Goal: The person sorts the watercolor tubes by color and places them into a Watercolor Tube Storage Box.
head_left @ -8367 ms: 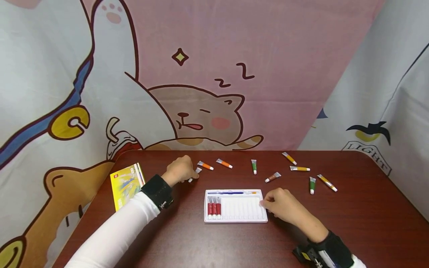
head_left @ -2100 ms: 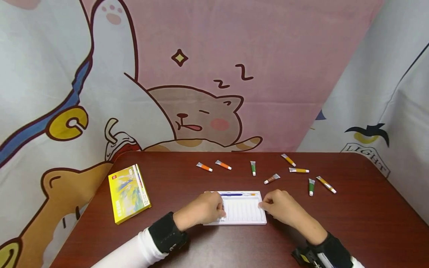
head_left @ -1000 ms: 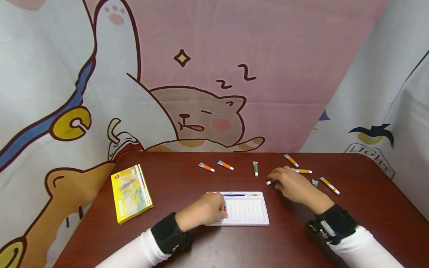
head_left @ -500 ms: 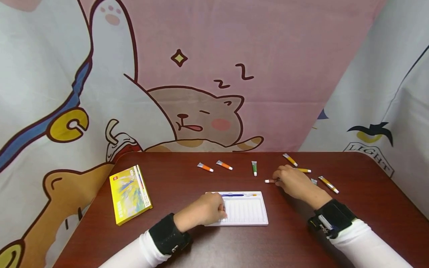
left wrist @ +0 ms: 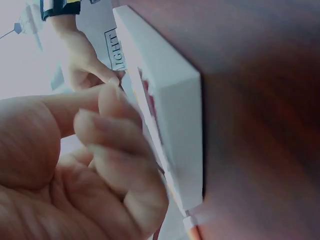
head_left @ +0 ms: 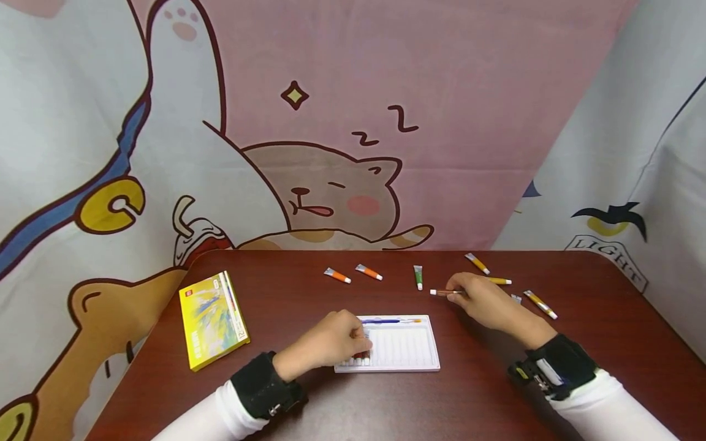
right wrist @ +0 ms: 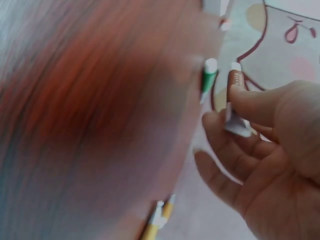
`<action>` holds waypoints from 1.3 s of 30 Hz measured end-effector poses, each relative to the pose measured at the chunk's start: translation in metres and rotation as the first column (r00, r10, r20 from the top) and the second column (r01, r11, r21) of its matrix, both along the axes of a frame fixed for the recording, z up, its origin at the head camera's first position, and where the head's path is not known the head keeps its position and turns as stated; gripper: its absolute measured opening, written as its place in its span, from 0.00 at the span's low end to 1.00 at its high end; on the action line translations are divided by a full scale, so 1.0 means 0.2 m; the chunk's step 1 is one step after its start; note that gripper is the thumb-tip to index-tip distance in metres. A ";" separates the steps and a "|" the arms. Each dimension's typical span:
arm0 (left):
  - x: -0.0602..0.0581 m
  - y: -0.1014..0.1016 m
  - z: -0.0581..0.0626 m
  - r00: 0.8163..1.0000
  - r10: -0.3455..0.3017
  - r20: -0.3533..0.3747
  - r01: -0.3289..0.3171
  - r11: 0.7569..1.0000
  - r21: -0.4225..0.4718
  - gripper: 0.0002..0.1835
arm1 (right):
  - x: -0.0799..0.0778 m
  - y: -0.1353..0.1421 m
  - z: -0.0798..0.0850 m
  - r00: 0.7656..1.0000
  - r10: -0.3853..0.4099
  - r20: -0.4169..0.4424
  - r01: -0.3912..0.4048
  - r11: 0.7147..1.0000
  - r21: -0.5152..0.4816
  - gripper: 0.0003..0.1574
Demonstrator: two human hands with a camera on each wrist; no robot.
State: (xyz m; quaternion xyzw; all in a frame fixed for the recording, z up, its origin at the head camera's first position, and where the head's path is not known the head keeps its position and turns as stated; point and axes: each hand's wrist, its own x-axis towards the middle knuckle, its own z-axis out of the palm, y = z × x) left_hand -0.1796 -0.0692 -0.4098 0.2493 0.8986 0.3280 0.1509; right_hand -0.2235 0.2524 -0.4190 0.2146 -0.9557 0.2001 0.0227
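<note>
Two bare hands at work. R hand (head_left: 482, 303) pinches a slim brown paint tube w/ white cap (head_left: 444, 293) btwn thumb & fingers, cap end pointing left in head view; tube looks lifted just off the table. L hand (head_left: 328, 340) is over the left end of a shallow white plastic tray (head_left: 405, 346), fingers curled; can't tell if it pinches anything. Under it, partly hidden, red tubes w/ white caps (head_left: 361, 360) lie in the tray's left slots. Blue-handled paintbrush (head_left: 386, 321) lies along tray's far edge.

Beyond tray: 2 orange tubes (head_left: 353, 274), then a green tube (head_left: 418, 277) nr the brown one. Past R hand, 3 yellow tubes (head_left: 540, 304), one partly behind the hand, + a silver tube end (head_left: 516, 299), rest hidden. Far left, yellow cardboard box w/ painted print (head_left: 214, 320). All on a dark red-brown wood-look table (head_left: 386, 404); cartoon-print cloth (head_left: 469, 122) behind.
</note>
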 end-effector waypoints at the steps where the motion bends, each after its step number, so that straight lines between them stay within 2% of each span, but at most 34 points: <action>1: 0.00 -0.01 0.01 1.000 0.012 -0.006 -0.012 1.000 0.020 0.18 | 0.01 -0.01 0.01 1.000 0.001 0.002 -0.001 1.000 -0.032 0.06; 5: -0.02 -0.02 0.05 0.996 0.062 -0.069 -0.056 0.995 0.088 0.09 | 0.06 -0.07 0.08 1.000 0.006 -0.002 -0.006 0.994 -0.108 0.08; 9: -0.03 0.00 0.08 0.989 0.077 -0.129 -0.055 0.985 0.165 0.08 | 0.12 -0.14 0.14 0.999 0.045 -0.010 -0.046 0.984 -0.171 0.08; 13: -0.02 0.03 0.10 0.984 0.039 -0.176 -0.002 0.979 0.205 0.17 | 0.16 -0.21 0.18 0.993 0.116 -0.035 -0.121 0.965 -0.232 0.08; 17: -0.01 0.07 0.10 0.982 -0.010 -0.188 0.052 0.975 0.217 0.23 | 0.20 -0.26 0.21 0.977 0.211 -0.040 -0.214 0.938 -0.273 0.11; 23: 0.00 0.11 0.12 0.969 -0.067 -0.239 0.113 0.977 0.182 0.15 | 0.25 -0.33 0.24 0.957 0.289 -0.005 -0.274 0.903 -0.330 0.10; 27: 0.00 0.12 0.12 0.962 -0.077 -0.261 0.120 0.981 0.155 0.11 | 0.27 -0.37 0.25 0.949 0.314 -0.013 -0.297 0.881 -0.368 0.09; 31: 0.00 0.12 0.13 0.955 -0.085 -0.282 0.126 0.984 0.129 0.08 | 0.28 -0.39 0.25 0.944 0.328 -0.043 -0.321 0.874 -0.365 0.10; 35: 0.01 0.12 0.14 0.941 -0.084 -0.327 0.123 0.987 0.103 0.07 | 0.27 -0.40 0.25 0.943 0.329 -0.059 -0.327 0.875 -0.358 0.10; 39: 0.01 0.12 0.13 0.947 -0.057 -0.315 0.090 0.992 0.092 0.06 | 0.27 -0.41 0.24 0.960 0.276 -0.041 -0.274 0.909 -0.314 0.11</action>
